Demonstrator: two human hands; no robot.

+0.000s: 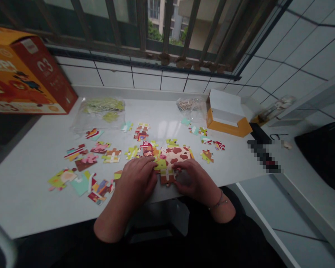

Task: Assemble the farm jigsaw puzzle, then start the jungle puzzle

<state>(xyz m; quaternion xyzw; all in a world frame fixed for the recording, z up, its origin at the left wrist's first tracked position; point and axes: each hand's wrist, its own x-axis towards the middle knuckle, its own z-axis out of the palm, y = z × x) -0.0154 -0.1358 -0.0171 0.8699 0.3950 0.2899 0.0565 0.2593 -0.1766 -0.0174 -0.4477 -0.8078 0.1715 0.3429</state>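
Observation:
A partly joined jigsaw puzzle [178,153] with a brown-spotted cow lies on the white table in front of me. My left hand [138,178] is curled at its left side, fingertips on a green part; the thumb is partly hidden. Between the thumb and fingers of my right hand [194,180] is the lower right edge of a brown jigsaw piece [166,177] at the near side of the cow. A red barn piece [146,148] sits just beyond my left fingers. Loose jigsaw pieces [86,161] are scattered to the left.
Clear bags with green pieces [104,108] and small sticks [190,106] lie at the back. An open yellow-and-white box [226,111] stands at the back right, a large orange box [30,74] at the far left. More pieces [207,156] lie right of the cow.

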